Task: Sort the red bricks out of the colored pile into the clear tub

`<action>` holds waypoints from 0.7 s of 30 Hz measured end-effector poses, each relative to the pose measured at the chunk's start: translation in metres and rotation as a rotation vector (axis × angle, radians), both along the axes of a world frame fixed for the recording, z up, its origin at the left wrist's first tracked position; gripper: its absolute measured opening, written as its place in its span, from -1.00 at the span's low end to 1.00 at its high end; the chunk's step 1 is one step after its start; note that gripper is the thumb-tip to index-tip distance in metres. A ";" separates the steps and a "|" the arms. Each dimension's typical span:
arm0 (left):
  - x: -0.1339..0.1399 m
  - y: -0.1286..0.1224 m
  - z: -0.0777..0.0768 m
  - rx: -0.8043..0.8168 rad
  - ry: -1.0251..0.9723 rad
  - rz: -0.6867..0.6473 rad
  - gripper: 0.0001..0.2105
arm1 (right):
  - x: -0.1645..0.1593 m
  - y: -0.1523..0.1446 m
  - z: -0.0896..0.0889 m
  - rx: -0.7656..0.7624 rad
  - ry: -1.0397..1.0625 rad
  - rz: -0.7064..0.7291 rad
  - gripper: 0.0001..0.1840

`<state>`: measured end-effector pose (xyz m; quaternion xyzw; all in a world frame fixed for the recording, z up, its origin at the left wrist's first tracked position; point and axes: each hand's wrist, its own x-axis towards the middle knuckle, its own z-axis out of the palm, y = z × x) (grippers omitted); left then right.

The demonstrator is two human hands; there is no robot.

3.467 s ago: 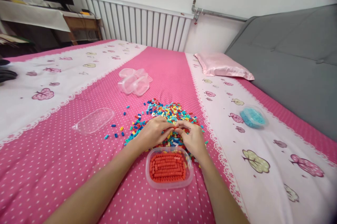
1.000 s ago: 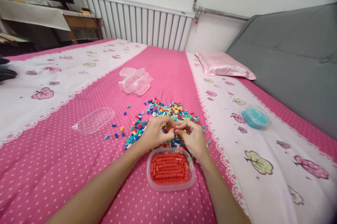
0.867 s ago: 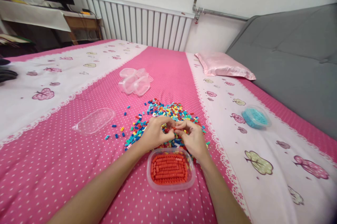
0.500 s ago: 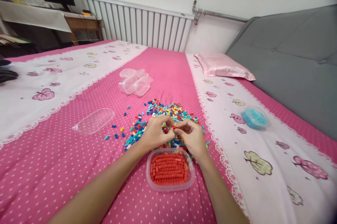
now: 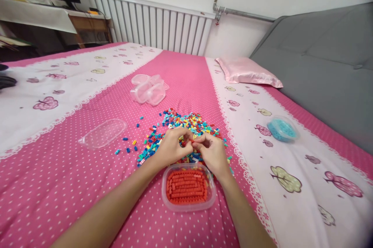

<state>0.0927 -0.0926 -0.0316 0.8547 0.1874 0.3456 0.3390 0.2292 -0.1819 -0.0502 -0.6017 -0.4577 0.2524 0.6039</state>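
Observation:
Above a spread of small multicoloured building bricks (image 5: 189, 122), my two hands meet fingertip to fingertip. My left hand (image 5: 175, 145) is closed in a pinch, and my right hand (image 5: 211, 153) pinches from the other side. Between their fingertips shows a bit of red, small red building bricks (image 5: 192, 141) mostly covered by the fingers. Just below the hands stands a clear plastic container (image 5: 164, 197), in which rows of red bricks (image 5: 186, 186) are laid in nested rectangles.
A clear lid (image 5: 102, 134) lies to the left, with a few loose bricks near it. Farther back is a group of clear containers (image 5: 150, 89). At right sits a container of light blue bricks (image 5: 282, 129). A pink pillow (image 5: 249, 72) rests by the grey headboard (image 5: 320, 54).
Both hands stay almost in place, still pinching at the red bricks, with only slight finger movement. The whole view has shifted a little.

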 end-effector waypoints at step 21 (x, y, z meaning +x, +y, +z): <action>-0.005 0.014 0.006 0.031 0.034 -0.077 -0.84 | 0.012 -0.001 -0.001 0.009 -0.024 0.040 -0.78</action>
